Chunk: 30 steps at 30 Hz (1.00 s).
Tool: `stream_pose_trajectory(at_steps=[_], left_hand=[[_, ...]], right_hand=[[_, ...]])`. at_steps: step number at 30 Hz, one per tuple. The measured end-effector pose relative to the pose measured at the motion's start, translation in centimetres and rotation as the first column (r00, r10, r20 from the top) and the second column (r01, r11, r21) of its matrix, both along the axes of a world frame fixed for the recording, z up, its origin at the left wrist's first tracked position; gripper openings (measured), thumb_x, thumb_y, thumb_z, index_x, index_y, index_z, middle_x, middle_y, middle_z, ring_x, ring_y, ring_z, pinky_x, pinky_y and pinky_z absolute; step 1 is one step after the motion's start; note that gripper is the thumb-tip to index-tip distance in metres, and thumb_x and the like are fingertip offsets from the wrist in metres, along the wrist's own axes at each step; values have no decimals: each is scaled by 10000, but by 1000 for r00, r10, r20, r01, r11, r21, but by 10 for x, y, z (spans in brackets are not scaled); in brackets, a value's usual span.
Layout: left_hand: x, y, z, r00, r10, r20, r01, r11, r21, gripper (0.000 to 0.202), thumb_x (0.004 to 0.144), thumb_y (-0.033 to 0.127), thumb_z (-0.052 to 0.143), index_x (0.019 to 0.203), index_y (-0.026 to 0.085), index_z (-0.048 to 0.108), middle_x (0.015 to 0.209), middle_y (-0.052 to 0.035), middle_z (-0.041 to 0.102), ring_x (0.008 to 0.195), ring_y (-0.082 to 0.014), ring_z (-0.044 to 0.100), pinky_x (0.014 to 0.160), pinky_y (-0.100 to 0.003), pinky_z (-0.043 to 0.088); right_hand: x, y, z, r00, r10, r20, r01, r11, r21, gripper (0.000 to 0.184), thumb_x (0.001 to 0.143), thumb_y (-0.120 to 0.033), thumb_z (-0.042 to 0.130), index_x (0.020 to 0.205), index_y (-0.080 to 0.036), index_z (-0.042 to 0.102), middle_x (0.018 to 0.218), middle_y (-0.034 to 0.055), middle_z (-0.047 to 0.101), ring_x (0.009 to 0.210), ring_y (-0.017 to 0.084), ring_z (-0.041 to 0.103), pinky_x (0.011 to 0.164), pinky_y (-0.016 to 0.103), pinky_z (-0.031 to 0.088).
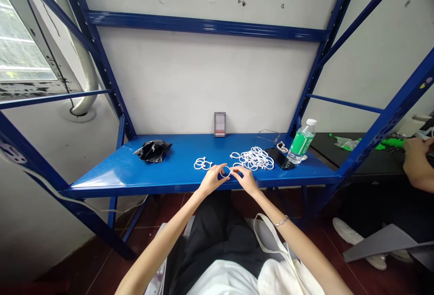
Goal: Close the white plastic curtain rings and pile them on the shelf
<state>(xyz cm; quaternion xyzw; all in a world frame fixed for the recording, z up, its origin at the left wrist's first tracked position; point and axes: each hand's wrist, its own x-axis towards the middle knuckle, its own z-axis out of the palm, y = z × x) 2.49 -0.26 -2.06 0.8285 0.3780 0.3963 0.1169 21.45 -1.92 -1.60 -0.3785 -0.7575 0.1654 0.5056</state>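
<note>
Both my hands meet over the front edge of the blue shelf (135,173). My left hand (213,180) and my right hand (247,180) pinch one white plastic ring (225,172) between their fingertips. Just behind my left hand lies a small cluster of white rings (202,164). A bigger heap of white rings (253,158) lies behind my right hand. A thin bracelet sits on my right wrist.
A crumpled black bag (153,150) lies at the shelf's left. A small card (219,124) leans on the wall. A dark phone (280,157), a green-labelled water bottle (301,143) and glasses (267,135) sit at the right. Another person's hand (414,158) works at the neighbouring black table.
</note>
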Motion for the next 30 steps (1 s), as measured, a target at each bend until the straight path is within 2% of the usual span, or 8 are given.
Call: stream_pose_trajectory(at_steps=[8,19,25,30], left_hand=[[-1,0,-2,997,58,-49,-56,997,48,464,859,386,577,1280,218,477,920,-49,632,865,-203,584,776,-346,499],[2,-4,-2,990,113,-79,-105,990,98,372,824,411,610,1137,214,567,875,-42,632,844,-212,574,775,-345,488],[3,-2,-5,983,134,-124,-114,981,156,354,839,419,593,1118,201,575,854,-45,630,833,-211,576,767,-339,487],[3,-3,-3,987,120,-104,-105,985,139,346,838,421,590,1112,210,587,838,-44,632,822,-210,575,784,-349,483]], right_hand=[[0,2,-6,999,-39,28,38,999,31,180,894,-341,542,968,-232,665,916,56,694,812,207,656,756,341,532],[-2,2,-8,993,-96,64,92,994,49,206,914,-366,502,839,-233,640,856,60,692,823,231,648,748,363,510],[-2,2,-10,993,-102,66,97,992,75,201,918,-336,492,795,-224,605,826,61,683,797,227,645,727,355,504],[-1,2,-10,992,-105,72,100,993,68,203,916,-340,493,783,-232,600,818,57,680,798,227,643,725,356,507]])
